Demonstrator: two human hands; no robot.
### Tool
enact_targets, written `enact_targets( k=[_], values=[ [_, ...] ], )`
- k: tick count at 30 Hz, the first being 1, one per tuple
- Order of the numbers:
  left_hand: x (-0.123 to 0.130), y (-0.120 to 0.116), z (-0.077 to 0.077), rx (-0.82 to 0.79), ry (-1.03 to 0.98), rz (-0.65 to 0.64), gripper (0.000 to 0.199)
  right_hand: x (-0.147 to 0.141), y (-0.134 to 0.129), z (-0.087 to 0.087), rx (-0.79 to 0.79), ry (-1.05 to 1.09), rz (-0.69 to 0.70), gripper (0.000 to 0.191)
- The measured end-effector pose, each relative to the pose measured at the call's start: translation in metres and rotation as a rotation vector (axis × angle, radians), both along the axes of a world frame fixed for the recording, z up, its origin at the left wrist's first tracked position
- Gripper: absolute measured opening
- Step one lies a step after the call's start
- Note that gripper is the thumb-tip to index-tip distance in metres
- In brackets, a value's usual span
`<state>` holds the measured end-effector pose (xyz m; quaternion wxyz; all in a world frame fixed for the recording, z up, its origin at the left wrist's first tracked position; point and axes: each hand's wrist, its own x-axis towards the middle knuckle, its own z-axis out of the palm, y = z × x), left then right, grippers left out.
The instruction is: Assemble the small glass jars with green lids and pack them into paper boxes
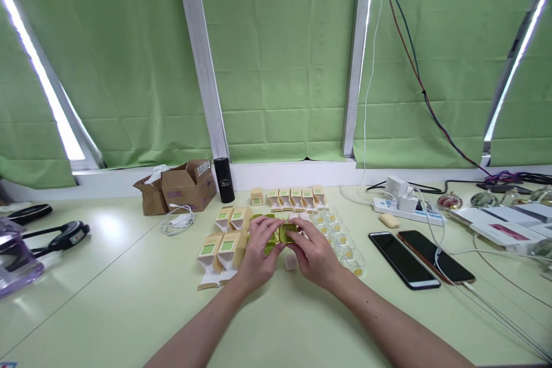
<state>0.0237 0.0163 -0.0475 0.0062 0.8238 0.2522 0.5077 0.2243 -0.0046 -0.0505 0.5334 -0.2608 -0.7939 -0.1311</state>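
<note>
Between my two hands, a small green square container (288, 233) is held up, its open side facing me. My left hand (262, 247) has its fingers closed at the container's left edge. My right hand (314, 250) pinches it from the right side. More green containers (269, 248) lie partly hidden behind my left hand. A pale pinkish block (291, 263) sits on the table just below my hands. Small open cartons (233, 244) with green labels stand to the left, and clear round cups (344, 241) with yellow centres are lined up on the right.
More small cartons (296, 199) stand in a back row. A cardboard box (190, 185) and a black cylinder (224, 180) are at the back left. Two phones (404, 260), a power strip (407, 211) and loose cables lie to the right. A purple-based clear vessel (17, 259) is far left.
</note>
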Motion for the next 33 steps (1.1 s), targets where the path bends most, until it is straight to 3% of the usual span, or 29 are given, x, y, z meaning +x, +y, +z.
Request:
enact_targets(
  k=[25,30,33],
  values=[
    [0.0003,-0.0003,-0.0003,0.026,-0.002,0.006,0.045,-0.0008,0.0005,-0.0032,-0.041,0.033,0.045,0.036],
    [0.0007,-0.0033,0.0018,0.007,-0.008,-0.004,0.045,-0.0023,0.0007,-0.0055,-0.128,0.14,0.094,0.027],
    [0.0013,-0.007,0.005,-0.019,-0.044,-0.008,0.043,-0.0034,0.0019,-0.0052,-0.282,0.33,0.149,0.021]
  ],
)
